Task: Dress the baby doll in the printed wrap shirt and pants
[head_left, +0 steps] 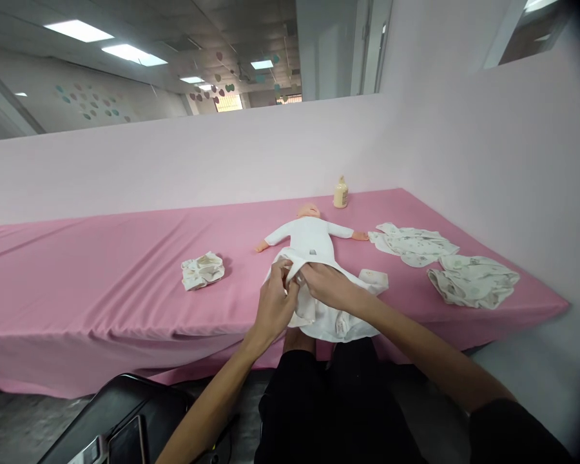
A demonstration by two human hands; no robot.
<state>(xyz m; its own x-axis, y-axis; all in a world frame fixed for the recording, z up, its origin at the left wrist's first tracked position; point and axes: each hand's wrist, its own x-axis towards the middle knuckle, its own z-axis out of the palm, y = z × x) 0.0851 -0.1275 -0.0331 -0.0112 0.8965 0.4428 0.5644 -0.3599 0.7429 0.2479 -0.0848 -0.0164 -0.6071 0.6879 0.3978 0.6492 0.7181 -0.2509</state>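
Left hand [276, 299]: grip pinched on white garment [326, 319]. Right hand [329, 285]: on same garment, fingertips buried in folds, can't tell if grip is closed. Garment lies at 6 o'clock of doll [312, 235], hiding its lower half, at counter's [125, 277] near edge. From the hands: small cloth bundle [203, 270] at 9–10, pump bottle [341, 194] at 1, printed cloth [413, 245] at 2, just beside doll's hand, folded cloth [473, 281] at 3, phone [127, 444] at 7–8 on black seat [120, 393].

Pale wall [174, 171] below bright ceiling lights [80, 30]
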